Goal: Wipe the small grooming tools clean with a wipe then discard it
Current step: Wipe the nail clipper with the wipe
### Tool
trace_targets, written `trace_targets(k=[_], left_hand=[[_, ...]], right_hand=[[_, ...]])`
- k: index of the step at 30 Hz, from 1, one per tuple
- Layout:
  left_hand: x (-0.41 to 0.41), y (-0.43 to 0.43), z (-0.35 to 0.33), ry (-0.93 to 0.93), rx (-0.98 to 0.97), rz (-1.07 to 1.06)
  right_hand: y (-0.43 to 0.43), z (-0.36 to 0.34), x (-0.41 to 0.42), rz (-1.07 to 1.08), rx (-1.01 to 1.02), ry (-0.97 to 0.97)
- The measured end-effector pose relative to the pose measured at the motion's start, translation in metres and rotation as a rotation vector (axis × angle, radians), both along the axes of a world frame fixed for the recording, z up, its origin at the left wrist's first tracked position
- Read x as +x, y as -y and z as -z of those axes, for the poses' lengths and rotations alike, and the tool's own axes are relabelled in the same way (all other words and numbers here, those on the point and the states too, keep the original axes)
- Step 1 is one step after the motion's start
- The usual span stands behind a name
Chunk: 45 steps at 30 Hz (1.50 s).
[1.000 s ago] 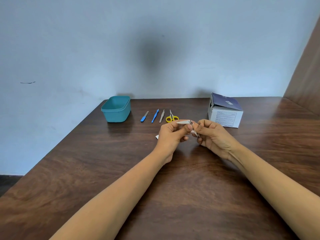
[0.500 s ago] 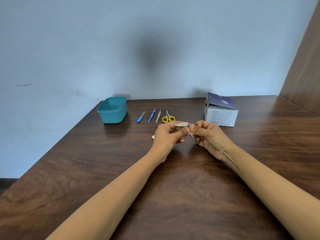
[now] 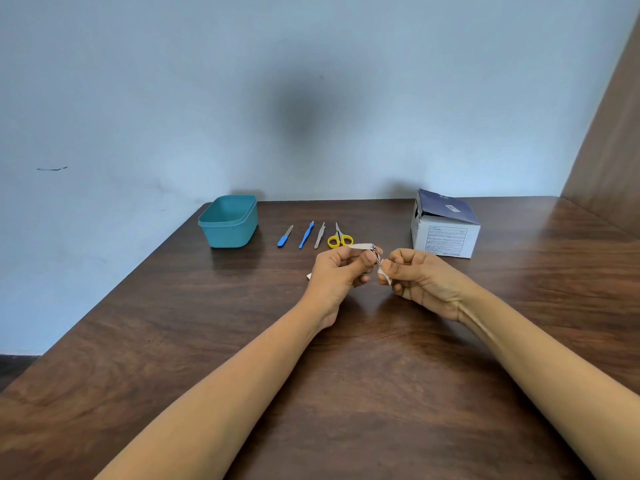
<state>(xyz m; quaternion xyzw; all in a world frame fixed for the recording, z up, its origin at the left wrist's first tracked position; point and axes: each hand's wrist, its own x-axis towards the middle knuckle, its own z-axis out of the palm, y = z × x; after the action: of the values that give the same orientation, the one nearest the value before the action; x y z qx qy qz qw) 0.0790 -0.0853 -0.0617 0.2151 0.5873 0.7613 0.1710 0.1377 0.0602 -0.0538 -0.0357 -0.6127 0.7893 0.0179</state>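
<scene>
Wipe pinched in right hand | left hand closed on clipper | wood table, blue wall

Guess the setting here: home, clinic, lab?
Probably a staged tabletop in a plain room, not a clinic. A bare wooden table stands against a blank blue wall, holding only a row of grooming tools, a teal tub and a box.

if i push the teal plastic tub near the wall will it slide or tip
The teal plastic tub would probably slide rather than tip: it looks low and wide, with a flat base on the smooth wooden table. It appears empty from this angle, so likely light and easy to shift. Its thin rim suggests walls that flex a little when squeezed.
</scene>
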Motion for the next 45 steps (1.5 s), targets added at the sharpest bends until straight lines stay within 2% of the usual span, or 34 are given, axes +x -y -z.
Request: trace_targets(k=[3, 9, 19, 28, 33, 37, 41, 45], left_hand=[[0.0, 0.0, -0.001, 0.03, 0.012, 0.018], [0.002, -0.002, -0.001, -0.109, -0.053, -0.008], [0.004, -0.001, 0.0, -0.278, -0.09, -0.066], [0.003, -0.001, -0.003, -0.12, -0.027, -0.025], [0.003, 0.001, -0.007, 0.023, 0.02, 0.034], [0.0, 0.004, -0.013, 0.167, 0.087, 0.061], [-0.004, 0.012, -0.021, 0.279, 0.157, 0.164], [-0.001, 0.015, -0.021, 0.234, 0.029, 0.31]], right_hand=[[0.001, 0.003, -0.001, 0.03, -0.044, -0.008], [0.003, 0.007, -0.003, 0.144, -0.132, -0.003], [0.007, 0.008, -0.002, 0.185, -0.064, -0.017], [0.001, 0.0, 0.0, 0.049, -0.061, 0.036], [0.0, -0.002, 0.001, 0.022, -0.041, 0.037], [0.001, -0.004, 0.003, 0.022, 0.049, 0.002], [-0.003, 0.0, 0.0, 0.133, 0.036, 0.003], [-0.008, 0.001, -0.002, 0.247, -0.016, 0.012]])
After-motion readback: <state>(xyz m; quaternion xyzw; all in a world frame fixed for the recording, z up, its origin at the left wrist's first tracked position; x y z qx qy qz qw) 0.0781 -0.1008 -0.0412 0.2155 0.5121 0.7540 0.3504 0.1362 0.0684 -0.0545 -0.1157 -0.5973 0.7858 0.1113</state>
